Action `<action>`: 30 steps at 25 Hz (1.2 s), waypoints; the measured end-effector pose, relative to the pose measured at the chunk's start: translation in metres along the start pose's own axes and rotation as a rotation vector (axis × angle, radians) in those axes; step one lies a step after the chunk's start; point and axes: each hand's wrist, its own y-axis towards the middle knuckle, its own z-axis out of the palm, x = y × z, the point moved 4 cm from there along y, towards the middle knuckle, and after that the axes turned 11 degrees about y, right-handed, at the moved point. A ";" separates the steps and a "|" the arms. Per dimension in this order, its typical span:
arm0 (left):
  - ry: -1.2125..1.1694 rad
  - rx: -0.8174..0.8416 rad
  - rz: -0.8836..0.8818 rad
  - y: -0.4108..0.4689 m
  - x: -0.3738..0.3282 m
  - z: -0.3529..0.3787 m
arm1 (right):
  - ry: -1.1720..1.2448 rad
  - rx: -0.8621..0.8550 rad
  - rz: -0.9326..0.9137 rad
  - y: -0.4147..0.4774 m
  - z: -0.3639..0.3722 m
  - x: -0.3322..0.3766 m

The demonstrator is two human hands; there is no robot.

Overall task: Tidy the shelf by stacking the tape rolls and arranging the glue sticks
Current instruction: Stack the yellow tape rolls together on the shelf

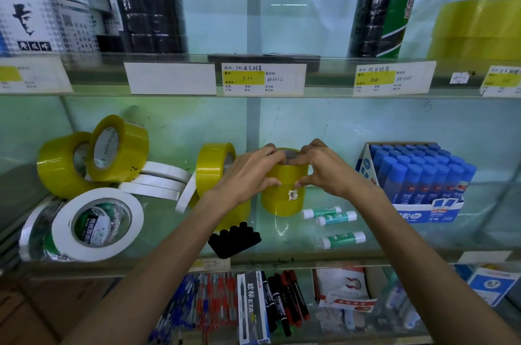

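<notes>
Two yellow tape rolls stand stacked at the middle of the glass shelf [282, 255]. My left hand [248, 172] and my right hand [321, 168] grip the upper yellow roll [287, 175] from either side, on top of the lower roll [282, 203]. Another yellow roll [210, 169] stands on edge just left of my left hand. Two more yellow rolls [118, 147] lean at the far left, beside thin white tape rolls [158, 178] and a big white double-sided roll [95, 226]. Three loose green-and-white glue sticks [337, 216] lie to the right of the stack.
An open box of blue-capped glue sticks [417, 175] stands at the right. A black ridged holder [234, 239] lies near the shelf's front edge. Black tape stacks [149, 3] and price labels fill the shelf above. Pens and markers [284, 299] lie on the shelf below.
</notes>
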 end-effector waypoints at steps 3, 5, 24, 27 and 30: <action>0.006 0.006 0.011 -0.001 -0.002 0.004 | -0.011 0.003 0.007 -0.002 0.004 -0.003; 0.017 -0.005 0.007 -0.002 -0.002 0.005 | -0.024 -0.002 0.008 -0.002 0.005 -0.002; 0.095 -0.307 -0.149 -0.067 0.041 -0.062 | -0.082 -0.126 -0.032 0.008 0.007 0.062; 0.113 -0.310 -0.156 -0.083 0.051 -0.070 | -0.072 -0.133 -0.075 0.014 0.015 0.078; 0.134 -0.302 -0.161 -0.096 0.060 -0.073 | -0.048 -0.145 -0.123 0.020 0.019 0.097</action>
